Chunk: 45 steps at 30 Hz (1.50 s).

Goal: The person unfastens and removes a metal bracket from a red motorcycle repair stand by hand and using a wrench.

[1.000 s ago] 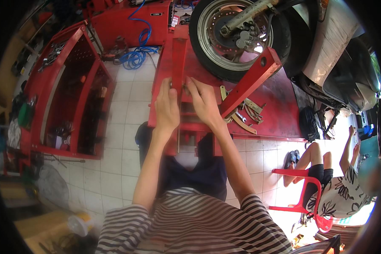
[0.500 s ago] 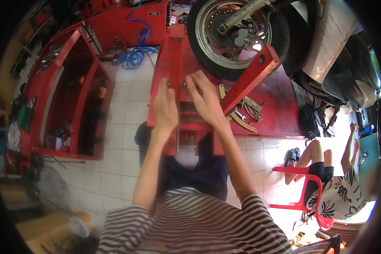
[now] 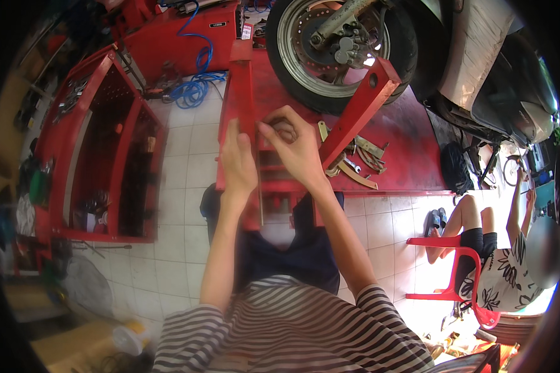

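Observation:
Both my hands are raised over the near end of a red motorcycle lift [image 3: 410, 155]. My left hand [image 3: 238, 160] shows its back, fingers straight and together, against the lift's left rail [image 3: 241, 74]. My right hand [image 3: 297, 144] is just to its right, fingers curled, with thumb and forefinger pinched toward the left hand's fingertips. Anything between the fingers is too small or hidden to make out. A motorcycle front wheel [image 3: 336, 50] stands on the lift behind the hands, braced by a red bar [image 3: 358, 112].
Loose metal tools [image 3: 361, 161] lie on the lift right of my hands. A red tool cabinet [image 3: 99, 161] stands at left, a blue hose [image 3: 196, 81] behind it. At right a person sits on a red plastic chair [image 3: 451, 267]. The floor is white tile.
My right hand's fingers have curled from lying flat into a pinch. Both hands stay at the same spot on the lift.

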{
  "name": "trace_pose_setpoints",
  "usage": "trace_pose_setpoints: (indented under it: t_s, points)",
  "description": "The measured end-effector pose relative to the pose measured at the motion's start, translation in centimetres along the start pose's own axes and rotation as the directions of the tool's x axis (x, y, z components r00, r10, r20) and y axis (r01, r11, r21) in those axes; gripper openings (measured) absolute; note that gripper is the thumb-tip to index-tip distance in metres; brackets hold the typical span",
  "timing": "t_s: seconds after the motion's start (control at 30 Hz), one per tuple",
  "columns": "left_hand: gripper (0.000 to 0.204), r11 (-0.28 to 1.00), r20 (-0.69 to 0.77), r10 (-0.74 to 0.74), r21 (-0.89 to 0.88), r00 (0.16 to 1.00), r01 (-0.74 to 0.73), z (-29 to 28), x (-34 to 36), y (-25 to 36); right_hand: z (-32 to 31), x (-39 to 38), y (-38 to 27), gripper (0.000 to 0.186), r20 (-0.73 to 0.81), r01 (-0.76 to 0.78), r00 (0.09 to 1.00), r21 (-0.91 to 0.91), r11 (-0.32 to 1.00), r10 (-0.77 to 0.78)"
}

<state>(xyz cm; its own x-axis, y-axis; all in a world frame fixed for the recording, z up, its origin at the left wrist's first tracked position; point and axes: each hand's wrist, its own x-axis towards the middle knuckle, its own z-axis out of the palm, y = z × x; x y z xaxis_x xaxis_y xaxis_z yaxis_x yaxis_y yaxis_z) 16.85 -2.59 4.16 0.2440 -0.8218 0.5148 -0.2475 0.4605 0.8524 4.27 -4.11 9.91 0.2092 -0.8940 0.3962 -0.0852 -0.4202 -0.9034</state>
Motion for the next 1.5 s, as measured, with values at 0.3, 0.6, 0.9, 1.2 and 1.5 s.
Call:
trace_pose_setpoints:
  t_s: [0.3,0.6,0.9,1.2,1.5]
  points:
    - [0.054,0.998,0.019,-0.019,-0.065,1.0,0.02,0.1,0.0,0.3,-0.4,0.0,-0.2,0.019,-0.016,0.057,0.998,-0.022,0.998,-0.058]
    - [0.069,0.996,0.076,-0.071,0.056,0.995,0.067,-0.5,-0.5,-1.2,-2.2,-1.6,-0.8,0.016,-0.099,-0.016,0.995,-0.084,0.996,0.008]
    - [0.077,0.996,-0.012,-0.065,0.062,0.998,0.066,0.3,-0.5,-2.4,-7.8,-9.6,2.1,0.013,-0.073,-0.088,0.994,-0.152,0.984,0.078]
    - [0.08,1.0,-0.034,-0.004,-0.013,0.999,0.004,1.3,0.2,-0.1,-15.5,-13.3,9.0,0.023,-0.521,-0.339,0.846,-0.368,0.866,0.11]
    - [0.078,0.999,-0.003,-0.033,0.003,0.999,0.033,0.6,0.0,0.1,-20.1,-12.4,13.8,0.028,-0.329,-0.199,0.922,-0.855,0.48,-0.205]
